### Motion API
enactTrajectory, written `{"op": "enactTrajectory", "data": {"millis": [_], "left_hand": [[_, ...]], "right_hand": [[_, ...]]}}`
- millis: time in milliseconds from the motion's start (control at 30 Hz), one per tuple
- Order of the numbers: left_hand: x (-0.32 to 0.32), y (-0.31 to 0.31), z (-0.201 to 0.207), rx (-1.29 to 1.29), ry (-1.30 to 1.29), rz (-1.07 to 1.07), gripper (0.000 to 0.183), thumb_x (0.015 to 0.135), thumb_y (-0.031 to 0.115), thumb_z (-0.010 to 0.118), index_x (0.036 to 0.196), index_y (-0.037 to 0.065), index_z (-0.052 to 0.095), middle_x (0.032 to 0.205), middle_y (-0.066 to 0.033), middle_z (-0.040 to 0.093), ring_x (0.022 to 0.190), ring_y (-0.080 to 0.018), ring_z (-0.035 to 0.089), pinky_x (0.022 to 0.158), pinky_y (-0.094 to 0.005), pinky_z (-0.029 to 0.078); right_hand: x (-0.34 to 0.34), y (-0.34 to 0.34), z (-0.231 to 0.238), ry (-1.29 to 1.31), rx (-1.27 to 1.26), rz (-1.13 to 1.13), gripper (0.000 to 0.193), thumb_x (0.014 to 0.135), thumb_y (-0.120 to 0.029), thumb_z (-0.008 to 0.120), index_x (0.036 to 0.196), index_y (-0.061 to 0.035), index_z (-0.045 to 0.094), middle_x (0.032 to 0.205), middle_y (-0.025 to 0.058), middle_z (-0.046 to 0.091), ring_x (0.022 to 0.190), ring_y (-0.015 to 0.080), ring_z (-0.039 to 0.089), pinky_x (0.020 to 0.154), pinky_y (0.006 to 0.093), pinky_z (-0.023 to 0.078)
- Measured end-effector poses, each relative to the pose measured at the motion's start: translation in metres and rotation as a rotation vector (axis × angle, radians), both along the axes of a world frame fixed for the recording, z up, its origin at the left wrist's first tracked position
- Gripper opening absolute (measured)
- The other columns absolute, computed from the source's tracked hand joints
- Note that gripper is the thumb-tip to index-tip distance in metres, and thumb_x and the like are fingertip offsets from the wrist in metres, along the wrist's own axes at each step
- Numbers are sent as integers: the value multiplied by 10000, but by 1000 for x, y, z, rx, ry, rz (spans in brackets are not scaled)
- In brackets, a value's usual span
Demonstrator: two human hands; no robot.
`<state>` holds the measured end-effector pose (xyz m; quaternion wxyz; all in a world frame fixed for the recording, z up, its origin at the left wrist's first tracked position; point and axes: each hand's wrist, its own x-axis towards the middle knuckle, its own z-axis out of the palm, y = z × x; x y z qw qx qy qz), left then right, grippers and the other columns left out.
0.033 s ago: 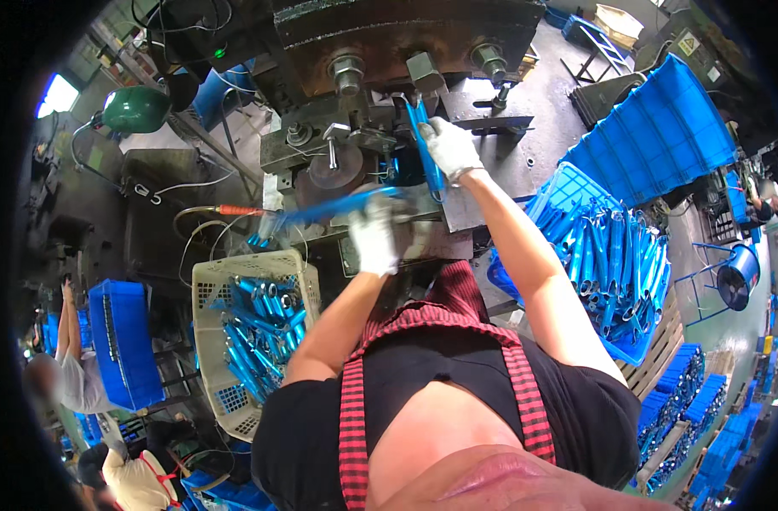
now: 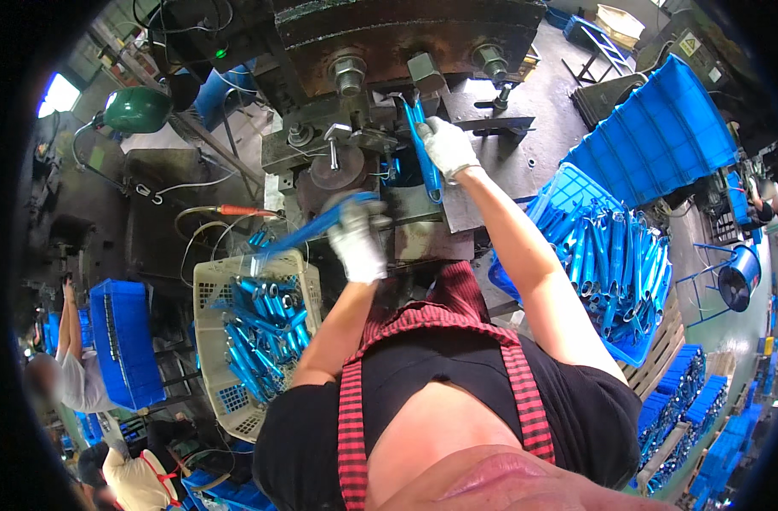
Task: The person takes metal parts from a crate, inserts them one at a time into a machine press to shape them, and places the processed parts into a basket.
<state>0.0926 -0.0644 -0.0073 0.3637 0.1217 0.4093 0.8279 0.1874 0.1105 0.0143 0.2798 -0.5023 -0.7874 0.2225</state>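
Note:
My left hand, in a white glove, is closed around a long blue metal tube. Motion blurs both; the tube slants down to the left, its far end above the beige plastic basket. My right hand, also gloved in white, grips a pair of slim blue tubes lying side by side on the machine's bed, just under the press head. Its fingertips are partly hidden behind the tubes. Between the hands sits a round steel fixture with a bolt and handle on top.
Many blue tubes fill the beige basket at my left. At my right a blue crate is heaped with more tubes, and a tall blue bin leans behind it. A green lamp hangs at the far left. Other people work at the left edge.
My left hand has swung a little to the left and toward me with the blue tube, whose left end has dropped toward the beige basket. My right hand has hardly moved.

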Motion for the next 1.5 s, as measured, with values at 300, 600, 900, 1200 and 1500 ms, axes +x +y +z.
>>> {"op": "enactTrajectory", "data": {"millis": [300,600,900,1200,1500], "left_hand": [[-103,40,-5,-92,-188,-544,302,888,396,389,915,112,489,681,-39,550,464,-98,472,362,-186,304],[-50,77,37,-212,-113,-586,305,839,432,484,694,173,419,542,37,404,408,-63,376,331,-172,281],[-20,89,40,-253,-49,-622,316,817,460,507,682,178,462,526,38,454,377,-64,381,313,-177,263],[60,145,-26,-239,-333,-854,186,813,175,390,632,153,429,526,41,397,416,-78,364,367,-211,305],[68,152,-57,-230,-440,-820,324,898,385,297,726,153,443,591,10,403,487,-126,390,372,-239,312]], "right_hand": [[-36,20,-30,-86,21,36,336,828,-342,425,852,-44,580,866,209,584,850,370,546,744,435,427],[-32,52,-49,-299,99,86,318,829,-318,423,858,-53,596,889,202,587,861,338,556,733,418,441],[-34,33,-31,-255,137,60,304,809,-290,430,806,-62,631,839,179,611,791,321,595,689,403,471],[93,-3,-29,-78,-31,-134,255,785,-273,492,871,-70,621,864,149,603,815,308,572,741,383,443],[362,-75,44,-945,100,-453,246,805,-278,459,868,-87,599,882,136,595,791,289,588,691,400,477]]}}
